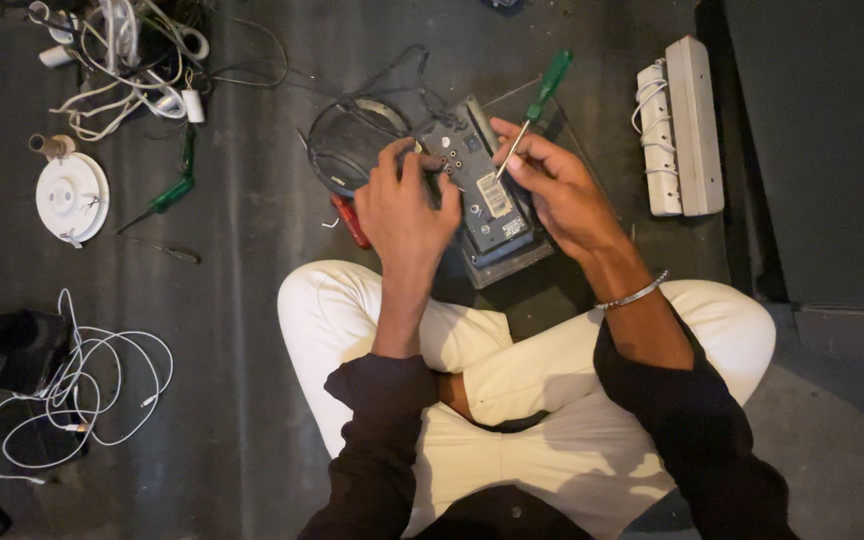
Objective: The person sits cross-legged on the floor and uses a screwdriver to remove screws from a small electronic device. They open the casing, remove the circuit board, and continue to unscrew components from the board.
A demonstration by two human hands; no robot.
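I sit cross-legged on a dark floor with a grey electronic device (492, 200) lying bottom-up in front of my knees. My left hand (407, 205) rests on its left edge, fingers curled over the casing and steadying it. My right hand (557, 190) grips a green-handled screwdriver (542, 95), its metal tip pointing down at the device's underside near a white label. A thin black cable runs from the device to a round black part (347, 145) just left of it.
A red-handled tool (352, 222) lies under my left hand. Left of it are a second green screwdriver (167, 195), a white round fitting (72, 197), tangled white cables (127, 60) and a white cord (72, 395). A white power strip (682, 125) lies at right.
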